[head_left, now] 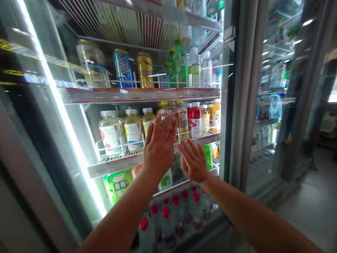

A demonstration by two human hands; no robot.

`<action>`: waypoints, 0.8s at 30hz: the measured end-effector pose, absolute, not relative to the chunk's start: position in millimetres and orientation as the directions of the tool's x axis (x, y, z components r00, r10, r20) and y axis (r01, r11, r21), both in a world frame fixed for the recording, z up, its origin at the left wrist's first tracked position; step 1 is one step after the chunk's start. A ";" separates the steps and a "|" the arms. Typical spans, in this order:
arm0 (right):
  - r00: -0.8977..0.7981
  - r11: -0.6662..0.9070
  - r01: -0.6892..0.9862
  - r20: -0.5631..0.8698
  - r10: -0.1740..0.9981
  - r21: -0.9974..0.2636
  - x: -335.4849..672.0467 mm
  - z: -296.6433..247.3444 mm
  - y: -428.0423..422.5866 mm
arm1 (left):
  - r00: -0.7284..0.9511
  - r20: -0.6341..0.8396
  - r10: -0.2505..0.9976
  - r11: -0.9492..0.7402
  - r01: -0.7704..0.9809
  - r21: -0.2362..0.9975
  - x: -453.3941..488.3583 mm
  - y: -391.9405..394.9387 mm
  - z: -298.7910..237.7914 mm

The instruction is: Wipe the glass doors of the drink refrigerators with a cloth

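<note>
My left hand (pixel 158 144) and my right hand (pixel 193 160) are both raised flat with fingers stretched out, palms against or just before the glass door (pixel 79 105) of a drinks cooler. Neither hand holds anything. Behind the left hand stand pale bottles with white caps (pixel 133 130) on the middle wire shelf (pixel 116 163). Behind the right hand is a green bottle (pixel 207 154). A red-labelled bottle (pixel 195 119) stands further back on the same middle shelf.
The upper shelf (pixel 142 95) carries cans (pixel 122 68) and green bottles (pixel 180 63). Red-capped water bottles (pixel 168 218) fill the bottom. A grey door frame (pixel 238 105) separates a second cooler (pixel 273 105) on the right. Grey floor (pixel 310 203) lies to the right.
</note>
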State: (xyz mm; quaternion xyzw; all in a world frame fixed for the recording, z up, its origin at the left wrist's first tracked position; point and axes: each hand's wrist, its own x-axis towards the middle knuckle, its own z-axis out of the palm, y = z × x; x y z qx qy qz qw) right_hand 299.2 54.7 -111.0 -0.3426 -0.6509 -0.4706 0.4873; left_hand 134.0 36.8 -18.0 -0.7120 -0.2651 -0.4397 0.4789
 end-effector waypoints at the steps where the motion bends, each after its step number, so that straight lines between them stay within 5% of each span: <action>1: -0.290 0.319 0.906 0.957 -0.012 0.279 299.3 -111.5 54.0 | 0.461 0.886 -0.043 -0.401 0.805 -0.438 135.8 37.0 -5.7; 9: -0.334 0.308 0.892 0.942 -0.041 0.330 315.4 -48.2 41.4 | 0.413 0.904 -0.109 -0.345 0.838 -0.424 84.1 24.5 85.6; 16: -0.115 0.153 0.982 0.993 0.010 0.112 336.2 71.8 68.3 | 0.460 0.883 -0.098 -0.256 0.845 -0.469 61.2 23.2 117.7; 24: -0.087 0.155 0.985 0.995 0.040 0.079 336.1 65.1 70.3 | 0.435 0.897 -0.078 -0.354 0.829 -0.433 38.2 62.1 231.1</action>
